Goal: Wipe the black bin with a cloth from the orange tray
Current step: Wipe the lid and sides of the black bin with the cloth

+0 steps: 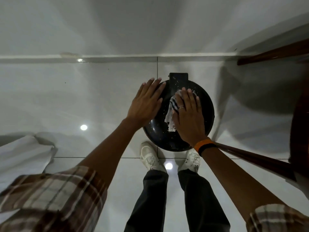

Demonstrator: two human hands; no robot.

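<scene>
A round black bin (pixel 207 108) stands on the white tiled floor in front of my feet, seen from above, its domed lid speckled with pale spots. My right hand (pixel 187 114) lies flat on the lid and presses a white cloth with dark stripes (pixel 170 113) against it. My left hand (pixel 145 101) rests flat on the lid's left edge, fingers spread, holding nothing. The orange tray is not in view.
A dark wooden chair or table (pixel 299 131) with legs (pixel 250 158) stands close on the right of the bin. White fabric (pixel 25 158) lies at the left. The white wall and skirting (pixel 117 56) run just behind the bin.
</scene>
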